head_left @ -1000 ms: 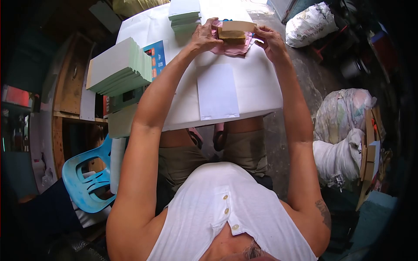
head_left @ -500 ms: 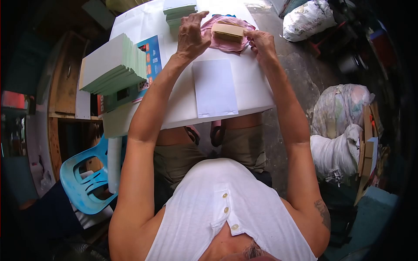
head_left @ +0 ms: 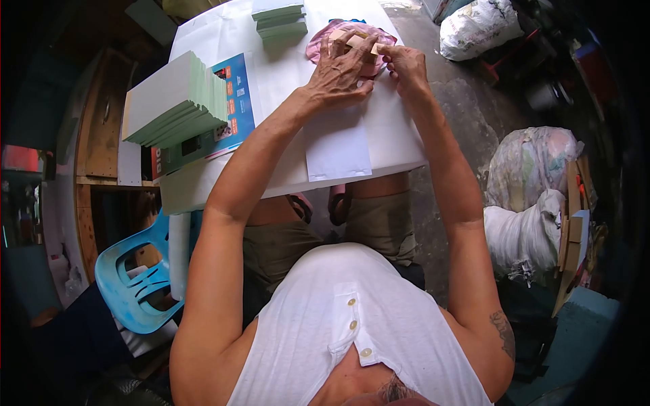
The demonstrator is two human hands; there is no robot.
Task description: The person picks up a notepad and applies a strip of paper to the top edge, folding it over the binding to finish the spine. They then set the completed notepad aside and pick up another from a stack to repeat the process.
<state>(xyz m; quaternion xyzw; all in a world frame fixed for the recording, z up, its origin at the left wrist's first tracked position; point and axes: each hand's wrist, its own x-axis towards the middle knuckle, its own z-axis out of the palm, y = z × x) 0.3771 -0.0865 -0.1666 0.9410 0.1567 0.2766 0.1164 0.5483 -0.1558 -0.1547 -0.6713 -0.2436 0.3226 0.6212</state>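
Tan block (head_left: 352,40): on pink cloth (head_left: 318,46) near table (head_left: 406,145) far edge, under spread left hand (head_left: 340,68); right hand (head_left: 404,65) fingertips pinching its right end.

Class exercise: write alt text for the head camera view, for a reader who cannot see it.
Seen from above, a seated person's left hand and right hand meet on a small tan block lying on a pink cloth at the far end of a white table. A white envelope lies nearer, with a stack of pale green sheets to the left.
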